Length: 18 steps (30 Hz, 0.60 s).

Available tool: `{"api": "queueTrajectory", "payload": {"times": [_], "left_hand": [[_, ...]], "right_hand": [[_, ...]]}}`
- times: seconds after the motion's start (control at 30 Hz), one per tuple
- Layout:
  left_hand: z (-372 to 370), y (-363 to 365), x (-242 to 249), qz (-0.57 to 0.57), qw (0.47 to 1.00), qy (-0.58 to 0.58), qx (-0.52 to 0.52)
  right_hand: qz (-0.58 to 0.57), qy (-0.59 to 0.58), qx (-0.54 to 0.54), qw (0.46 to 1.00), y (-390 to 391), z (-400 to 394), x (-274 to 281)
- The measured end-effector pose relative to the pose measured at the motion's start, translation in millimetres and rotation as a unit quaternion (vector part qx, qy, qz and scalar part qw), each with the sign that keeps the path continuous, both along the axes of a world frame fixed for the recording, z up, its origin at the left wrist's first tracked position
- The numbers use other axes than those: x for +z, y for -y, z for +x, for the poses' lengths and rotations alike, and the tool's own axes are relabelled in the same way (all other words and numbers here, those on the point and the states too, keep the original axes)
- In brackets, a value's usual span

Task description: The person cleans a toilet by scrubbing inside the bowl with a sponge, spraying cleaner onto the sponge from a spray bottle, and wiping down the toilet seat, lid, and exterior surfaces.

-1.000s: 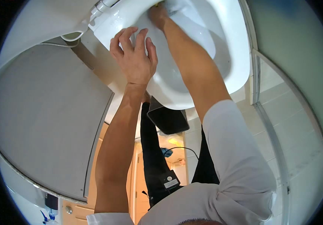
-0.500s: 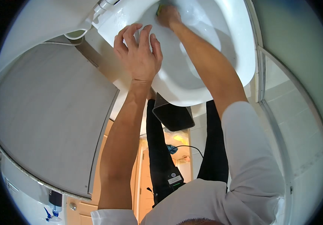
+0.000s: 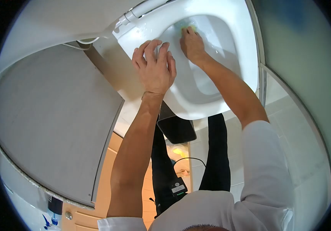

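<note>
My right hand is down inside a white toilet bowl, fingers closed on a green and yellow sponge. The sponge rests against the upper inner wall and is mostly covered by the fingers. Over the bowl's left rim hovers my left hand, fingers bent and spread, with nothing in it. Whether its fingertips touch the rim cannot be told.
A grey cabinet surface lies to the left. Beneath the bowl's front stands a black bin, close to my legs. A glass panel rises along the right. A bottle with a blue trigger is at lower left.
In view, the bowl and both hands sit further right and lower. My right hand now shows more fully, pressing the sponge near the upper inner wall. The left hand stays spread.
</note>
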<state>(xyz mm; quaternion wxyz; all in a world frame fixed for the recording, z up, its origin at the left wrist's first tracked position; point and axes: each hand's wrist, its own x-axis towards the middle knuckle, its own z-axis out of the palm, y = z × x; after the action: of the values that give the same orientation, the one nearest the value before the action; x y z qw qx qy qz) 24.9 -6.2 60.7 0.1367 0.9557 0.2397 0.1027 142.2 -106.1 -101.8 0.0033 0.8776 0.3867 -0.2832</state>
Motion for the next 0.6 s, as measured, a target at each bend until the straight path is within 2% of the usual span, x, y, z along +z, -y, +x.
{"api": "queueTrajectory", "payload": {"times": [0.07, 0.1, 0.13, 0.17, 0.23, 0.3, 0.4, 0.5, 0.57, 0.6], "left_hand": [[0.7, 3.7, 2.2, -0.008, 1.0, 0.001, 0.002], [2.0, -0.5, 1.4, -0.003, 1.0, 0.005, 0.001], [2.7, -1.9, 0.6, -0.001, 1.0, 0.006, 0.005], [2.7, -1.1, 0.6, -0.009, 1.0, 0.015, 0.002], [1.1, -2.7, -1.5, -0.02, 1.0, 0.017, 0.003], [-1.0, -2.7, -5.1, -0.021, 0.999, 0.042, -0.002], [3.9, -1.5, -10.5, -0.03, 0.998, 0.051, 0.004], [8.5, 1.1, -6.8, -0.038, 0.998, 0.057, 0.01], [12.0, 2.3, -0.8, -0.039, 0.997, 0.059, 0.011], [13.2, 3.3, 1.6, -0.037, 0.997, 0.066, 0.002]], "right_hand": [[0.024, -0.022, -0.069, 0.997, 21.3, 8.4, 5.3], [0.005, 0.052, 0.066, 0.996, 17.7, 26.6, 6.1], [-0.014, 0.124, 0.199, 0.972, 10.0, 39.7, 5.4], [-0.013, 0.122, 0.202, 0.972, -0.9, 46.9, 4.1], [-0.107, 0.119, 0.248, 0.956, -17.8, 46.9, 1.8], [-0.09, 0.147, 0.151, 0.973, 3.6, 15.4, 7.6], [-0.143, 0.162, 0.207, 0.954, 51.6, 18.6, 33.6], [-0.195, 0.187, 0.334, 0.903, 69.6, 52.8, 48.2], [-0.092, 0.289, 0.39, 0.87, 48.4, 93.4, 50.4], [-0.117, 0.333, 0.408, 0.842, 34.9, 110.8, 59.3]]}}
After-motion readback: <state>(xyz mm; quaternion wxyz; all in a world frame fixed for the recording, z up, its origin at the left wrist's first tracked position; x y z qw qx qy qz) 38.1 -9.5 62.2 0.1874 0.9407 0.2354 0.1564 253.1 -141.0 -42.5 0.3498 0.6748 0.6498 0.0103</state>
